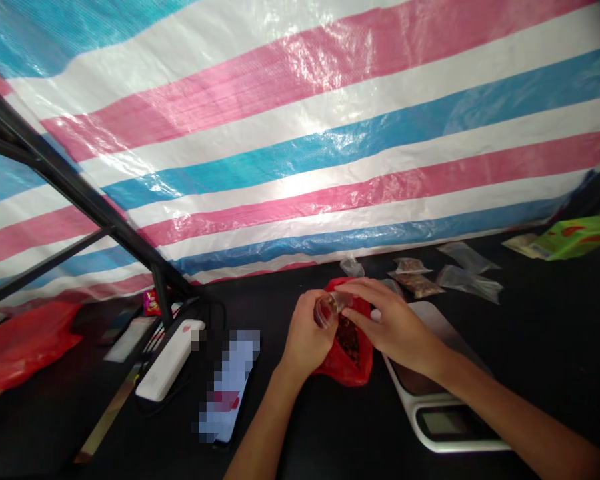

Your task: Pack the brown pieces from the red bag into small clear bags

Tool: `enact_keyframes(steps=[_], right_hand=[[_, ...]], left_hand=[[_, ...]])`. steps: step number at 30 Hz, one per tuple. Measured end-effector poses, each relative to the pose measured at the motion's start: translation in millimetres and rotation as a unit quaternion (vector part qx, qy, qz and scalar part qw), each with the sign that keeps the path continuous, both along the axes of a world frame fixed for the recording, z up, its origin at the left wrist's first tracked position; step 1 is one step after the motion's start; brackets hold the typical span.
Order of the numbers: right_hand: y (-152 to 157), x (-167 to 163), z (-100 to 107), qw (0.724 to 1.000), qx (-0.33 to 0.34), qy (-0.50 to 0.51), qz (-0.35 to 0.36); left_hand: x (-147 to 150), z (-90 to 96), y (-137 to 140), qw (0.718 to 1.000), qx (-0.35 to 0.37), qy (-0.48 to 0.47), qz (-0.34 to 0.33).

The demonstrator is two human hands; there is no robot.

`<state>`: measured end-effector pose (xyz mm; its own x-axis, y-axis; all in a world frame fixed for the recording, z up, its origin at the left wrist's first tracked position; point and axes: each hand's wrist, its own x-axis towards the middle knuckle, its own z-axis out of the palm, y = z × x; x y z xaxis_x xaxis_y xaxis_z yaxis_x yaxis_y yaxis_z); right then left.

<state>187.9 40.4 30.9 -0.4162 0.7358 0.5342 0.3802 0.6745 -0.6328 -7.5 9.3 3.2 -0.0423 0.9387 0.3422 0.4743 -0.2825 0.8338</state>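
Observation:
My left hand is closed around a small clear plastic cup, tilted above an opened red plastic bag. Dark, loose dried bits lie inside the red bag. My right hand reaches in from the right, thumb and fingers pinched on what looks like a small clear plastic bag at the cup's mouth. A few bits show where the two clear pieces meet. Beneath my right forearm sits a kitchen scale with a grey display.
Behind the scale lie filled clear packets and clear bags. A green packet is far right. To the left are a phone, a white power strip, a black metal frame and another person's hand beneath a red bag.

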Motion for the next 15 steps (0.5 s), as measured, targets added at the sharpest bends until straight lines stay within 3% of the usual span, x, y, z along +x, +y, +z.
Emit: enact_keyframes(steps=[6, 15], right_hand=[[-4.9, 0.0, -2.2, 0.988, 0.133, -0.067, 0.032], [-2.9, 4.2, 1.5, 0.982, 0.174, -0.074, 0.005]], left_hand=[[2.1, 0.7, -1.9, 1.0, -0.001, 0.03, -0.007], [3.6, 0.5, -1.9, 1.0, 0.001, 0.009, 0.001]])
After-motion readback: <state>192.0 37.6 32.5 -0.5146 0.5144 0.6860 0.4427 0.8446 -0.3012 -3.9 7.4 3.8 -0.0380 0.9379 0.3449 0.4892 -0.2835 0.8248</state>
